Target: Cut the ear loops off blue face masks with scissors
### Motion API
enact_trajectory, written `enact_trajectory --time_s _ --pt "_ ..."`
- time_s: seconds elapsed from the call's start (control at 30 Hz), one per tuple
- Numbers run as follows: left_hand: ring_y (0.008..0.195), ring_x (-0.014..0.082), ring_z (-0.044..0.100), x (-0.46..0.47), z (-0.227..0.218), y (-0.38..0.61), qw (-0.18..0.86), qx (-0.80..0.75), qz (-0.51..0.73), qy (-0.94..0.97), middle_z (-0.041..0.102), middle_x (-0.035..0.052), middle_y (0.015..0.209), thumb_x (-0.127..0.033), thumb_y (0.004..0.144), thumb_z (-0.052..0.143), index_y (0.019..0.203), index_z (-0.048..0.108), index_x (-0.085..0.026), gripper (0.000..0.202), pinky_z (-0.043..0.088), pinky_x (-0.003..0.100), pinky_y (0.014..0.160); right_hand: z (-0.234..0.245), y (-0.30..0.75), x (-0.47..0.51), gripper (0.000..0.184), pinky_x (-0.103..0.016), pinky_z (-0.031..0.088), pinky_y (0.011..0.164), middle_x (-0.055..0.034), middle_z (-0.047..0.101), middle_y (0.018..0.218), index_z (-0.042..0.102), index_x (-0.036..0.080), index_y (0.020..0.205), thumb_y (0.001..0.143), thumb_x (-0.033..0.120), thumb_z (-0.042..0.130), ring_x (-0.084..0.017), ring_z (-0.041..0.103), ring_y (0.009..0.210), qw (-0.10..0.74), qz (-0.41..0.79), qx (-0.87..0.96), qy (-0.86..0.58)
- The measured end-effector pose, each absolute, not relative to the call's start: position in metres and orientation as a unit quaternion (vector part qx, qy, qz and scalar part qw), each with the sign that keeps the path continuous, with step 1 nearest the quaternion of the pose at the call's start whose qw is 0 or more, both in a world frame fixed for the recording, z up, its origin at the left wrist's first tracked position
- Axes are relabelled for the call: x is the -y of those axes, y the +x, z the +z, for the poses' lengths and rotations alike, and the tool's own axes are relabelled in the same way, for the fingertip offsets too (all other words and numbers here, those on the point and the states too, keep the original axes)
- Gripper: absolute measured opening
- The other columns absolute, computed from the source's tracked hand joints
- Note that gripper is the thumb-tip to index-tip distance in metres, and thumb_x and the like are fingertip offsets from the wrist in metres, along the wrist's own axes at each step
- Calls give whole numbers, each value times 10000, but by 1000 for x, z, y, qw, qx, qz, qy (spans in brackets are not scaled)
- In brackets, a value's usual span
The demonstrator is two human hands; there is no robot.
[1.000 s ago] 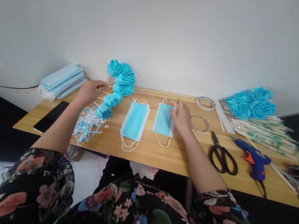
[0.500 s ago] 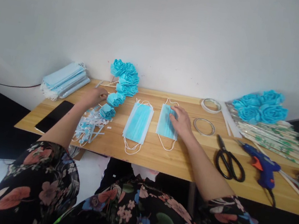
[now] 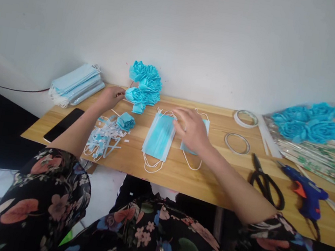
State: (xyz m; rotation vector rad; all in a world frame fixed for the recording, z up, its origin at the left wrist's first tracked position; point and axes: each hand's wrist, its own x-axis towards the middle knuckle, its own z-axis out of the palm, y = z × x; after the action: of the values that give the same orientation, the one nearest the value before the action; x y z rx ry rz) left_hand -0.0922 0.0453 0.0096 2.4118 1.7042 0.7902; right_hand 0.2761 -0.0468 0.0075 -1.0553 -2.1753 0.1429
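blue flower (image 3: 134,94) at the left hand (image 3: 115,96): fingers pinched narrow, holding it just behind the head, back half of the table (image 3: 131,149). its petals touch the flower cluster (image 3: 151,85) by the wall. right hand (image 3: 188,125) loosely spread, thumb apart from fingers, nothing seen gripped. it's above the right mask (image 3: 205,127), covering most of it, fingertips by the upper right corner of the left mask (image 3: 159,136); cannot tell if it touches either. both masks lie flat, blue side up, ear loops showing at top and bottom.

nearer the person than the left hand, a lone flower (image 3: 126,122) on a pale stem, beside a heap of blue and white scraps (image 3: 104,137). further left, black phone (image 3: 63,126) near the table's edge, mask stack (image 3: 77,81) behind it.

right of the right hand: white tape roll (image 3: 244,124), thin ring (image 3: 226,140) in front of it, then black-handled scissors (image 3: 259,171) and blue glue gun (image 3: 308,192) with an orange trigger. far right back, flower bunch (image 3: 308,122) resting against green-and-white patterned packs (image 3: 320,159).
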Motion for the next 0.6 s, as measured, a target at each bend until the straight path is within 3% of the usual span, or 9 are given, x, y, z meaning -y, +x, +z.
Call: enact_trajectory --time_s 0.23,0.43,0.6 --pt "743 203 578 -45 14 -95 47 -563 273 779 686 63 779 -366 876 510 821 712 -154 297 412 290 704 2 169 41 454 -504 463 1057 -149 594 1399 570 182 1357 940 357 610 -316 556 1260 260 132 896 -335" --pt "702 177 539 -42 23 -99 60 -574 303 759 638 26 731 -329 846 524 810 684 -158 237 390 283 671 -14 110 34 586 -520 478 985 -209 541 1422 539 140 1367 870 405 703 -365 563 1174 217 95 905 -353" --pt "634 151 485 -39 25 -99 62 -565 334 752 539 -1 635 -327 816 534 737 632 -162 207 335 282 617 -17 93 38 540 -493 514 878 -199 551 1405 522 179 1386 876 273 669 -369 576 1119 192 71 908 -364"
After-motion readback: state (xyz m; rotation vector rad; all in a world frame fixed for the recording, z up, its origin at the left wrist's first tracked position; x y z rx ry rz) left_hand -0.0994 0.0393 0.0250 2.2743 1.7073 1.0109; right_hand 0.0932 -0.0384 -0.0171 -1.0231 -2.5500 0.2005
